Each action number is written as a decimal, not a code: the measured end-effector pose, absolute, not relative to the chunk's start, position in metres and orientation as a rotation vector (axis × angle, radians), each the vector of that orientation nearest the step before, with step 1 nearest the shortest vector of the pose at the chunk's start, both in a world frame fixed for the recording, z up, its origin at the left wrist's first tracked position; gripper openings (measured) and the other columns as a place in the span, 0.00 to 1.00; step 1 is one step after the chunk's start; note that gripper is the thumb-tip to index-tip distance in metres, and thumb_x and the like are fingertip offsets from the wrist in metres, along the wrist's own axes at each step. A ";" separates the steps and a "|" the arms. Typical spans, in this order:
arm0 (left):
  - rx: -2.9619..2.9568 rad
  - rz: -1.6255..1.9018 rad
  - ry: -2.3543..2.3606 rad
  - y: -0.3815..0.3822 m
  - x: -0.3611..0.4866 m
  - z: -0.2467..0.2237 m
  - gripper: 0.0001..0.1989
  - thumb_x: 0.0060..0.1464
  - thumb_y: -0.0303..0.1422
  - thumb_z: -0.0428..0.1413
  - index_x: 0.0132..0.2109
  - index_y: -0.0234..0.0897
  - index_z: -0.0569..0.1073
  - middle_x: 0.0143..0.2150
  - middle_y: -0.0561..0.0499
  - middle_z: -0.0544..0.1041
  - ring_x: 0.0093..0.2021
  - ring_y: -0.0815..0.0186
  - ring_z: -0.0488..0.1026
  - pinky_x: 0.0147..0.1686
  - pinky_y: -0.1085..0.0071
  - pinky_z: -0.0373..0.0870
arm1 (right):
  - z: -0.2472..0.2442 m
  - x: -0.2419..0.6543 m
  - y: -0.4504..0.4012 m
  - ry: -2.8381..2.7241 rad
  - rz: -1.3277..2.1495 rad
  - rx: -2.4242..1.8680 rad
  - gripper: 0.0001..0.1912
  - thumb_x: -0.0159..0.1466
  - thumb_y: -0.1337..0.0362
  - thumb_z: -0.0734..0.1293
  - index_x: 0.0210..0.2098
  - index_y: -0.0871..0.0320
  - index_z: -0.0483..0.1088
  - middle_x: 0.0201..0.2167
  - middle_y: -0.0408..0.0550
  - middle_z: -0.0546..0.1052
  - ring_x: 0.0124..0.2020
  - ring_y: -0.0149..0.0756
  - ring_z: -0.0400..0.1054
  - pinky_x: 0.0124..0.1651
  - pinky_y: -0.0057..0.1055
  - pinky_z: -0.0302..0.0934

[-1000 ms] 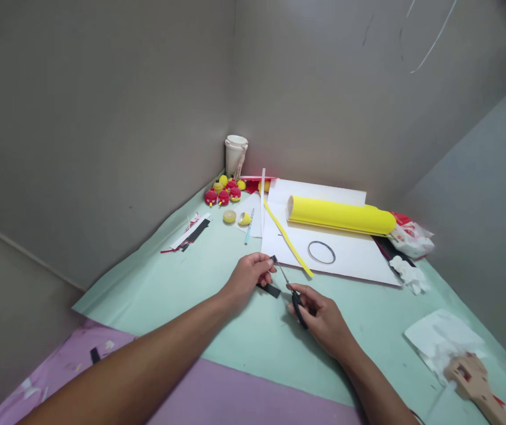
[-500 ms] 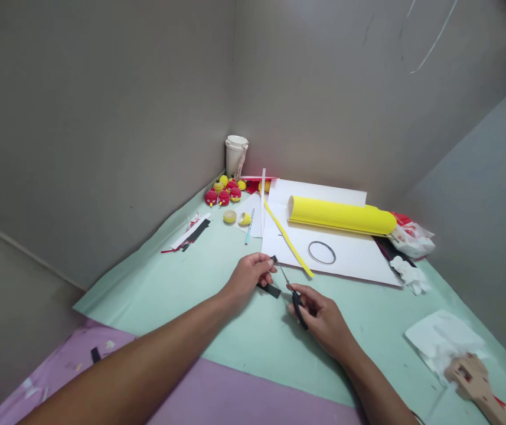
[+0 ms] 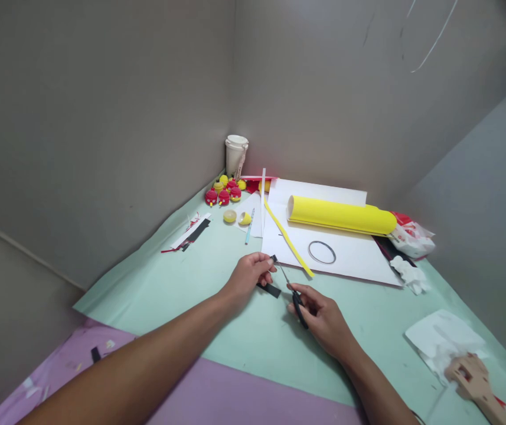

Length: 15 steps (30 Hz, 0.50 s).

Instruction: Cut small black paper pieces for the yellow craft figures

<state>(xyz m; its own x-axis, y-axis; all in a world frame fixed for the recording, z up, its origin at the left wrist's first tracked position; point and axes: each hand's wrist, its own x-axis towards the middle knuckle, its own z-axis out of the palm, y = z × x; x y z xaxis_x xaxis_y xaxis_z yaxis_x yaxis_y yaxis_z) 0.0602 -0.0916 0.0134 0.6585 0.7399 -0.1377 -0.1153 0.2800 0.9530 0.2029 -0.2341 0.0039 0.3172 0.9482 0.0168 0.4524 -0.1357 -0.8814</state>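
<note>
Between the thumb and fingers of my left hand [image 3: 253, 274] is a small black piece [image 3: 273, 258]. My right hand [image 3: 319, 316] is closed around the black handles of a pair of scissors [image 3: 297, 304]. The scissor blades point up and left, their tips at the small black piece. Under my left hand a black strip [image 3: 269, 290] lies on the green table cover [image 3: 168, 301], its left end hidden by the fingers.
Farther back are a yellow roll [image 3: 341, 215] on white sheets, a yellow strip [image 3: 288, 239] and a ring [image 3: 322, 252]. Small red and yellow figures [image 3: 223, 196] stand by a white cup [image 3: 235, 154]. A glue gun [image 3: 469, 375] rests at the front right.
</note>
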 end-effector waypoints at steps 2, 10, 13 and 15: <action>1.161 0.628 0.650 -0.091 0.060 0.013 0.10 0.51 0.37 0.58 0.31 0.33 0.70 0.23 0.53 0.72 0.22 0.73 0.65 0.27 0.73 0.59 | 0.004 0.203 -0.234 -1.259 0.741 -1.735 0.19 0.58 0.57 0.68 0.47 0.58 0.75 0.22 0.39 0.61 0.24 0.31 0.55 0.29 0.28 0.57; 1.155 0.637 0.643 -0.090 0.061 0.010 0.10 0.51 0.37 0.58 0.32 0.33 0.71 0.24 0.52 0.72 0.23 0.72 0.66 0.26 0.73 0.60 | 0.003 0.204 -0.234 -1.276 0.697 -1.746 0.19 0.58 0.56 0.68 0.46 0.58 0.76 0.20 0.38 0.62 0.23 0.31 0.56 0.27 0.28 0.57; 1.158 0.636 0.647 -0.090 0.061 0.010 0.10 0.51 0.37 0.58 0.32 0.33 0.71 0.25 0.52 0.72 0.22 0.73 0.66 0.26 0.74 0.60 | 0.002 0.204 -0.234 -1.279 0.694 -1.742 0.19 0.58 0.56 0.68 0.46 0.58 0.76 0.20 0.39 0.63 0.23 0.31 0.56 0.27 0.27 0.57; 1.157 0.638 0.653 -0.090 0.061 0.011 0.10 0.51 0.37 0.58 0.32 0.33 0.71 0.25 0.52 0.72 0.23 0.73 0.66 0.26 0.74 0.60 | 0.002 0.205 -0.234 -1.280 0.703 -1.737 0.19 0.58 0.57 0.68 0.47 0.58 0.76 0.20 0.39 0.63 0.23 0.31 0.56 0.27 0.27 0.56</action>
<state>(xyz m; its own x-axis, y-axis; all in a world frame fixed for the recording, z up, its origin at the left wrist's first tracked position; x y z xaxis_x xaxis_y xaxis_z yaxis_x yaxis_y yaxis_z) 0.0613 -0.0904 0.0106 0.6534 0.7452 -0.1336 -0.1169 0.2736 0.9547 0.2045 -0.2343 0.0020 0.3195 0.9466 0.0427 0.4722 -0.1200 -0.8733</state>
